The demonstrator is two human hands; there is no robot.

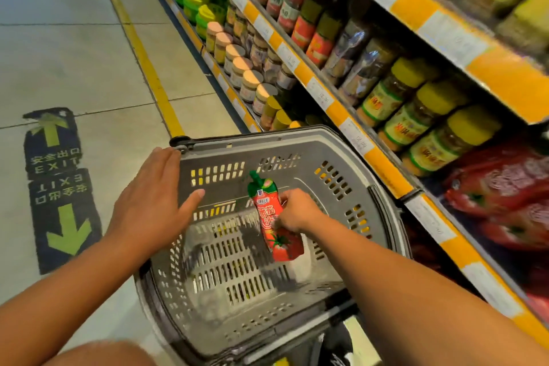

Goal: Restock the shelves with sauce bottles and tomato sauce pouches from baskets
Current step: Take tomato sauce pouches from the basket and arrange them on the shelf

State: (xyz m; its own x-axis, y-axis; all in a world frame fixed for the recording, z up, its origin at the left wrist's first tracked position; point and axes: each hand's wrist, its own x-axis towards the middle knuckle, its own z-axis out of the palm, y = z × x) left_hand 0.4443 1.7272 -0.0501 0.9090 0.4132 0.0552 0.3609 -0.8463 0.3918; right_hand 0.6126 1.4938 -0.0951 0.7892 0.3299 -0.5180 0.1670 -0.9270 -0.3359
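Evidently, the right hand (292, 211) gripped the tomato sauce pouch (274, 218) inside the grey basket (350, 157), probably to lift it toward the red pouches on the shelf (502, 196), while the left hand (151, 199) hovered flat-fingered over the rim, seemingly ready to steady it.

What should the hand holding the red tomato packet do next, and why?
Probably lift it up and out toward the shelf on the right. The right hand already grips the red tomato sauce pouch with a green spout inside the grey plastic basket, which looks otherwise empty. The left hand rests open at the rim. Similar red pouches lie on the lower shelf.
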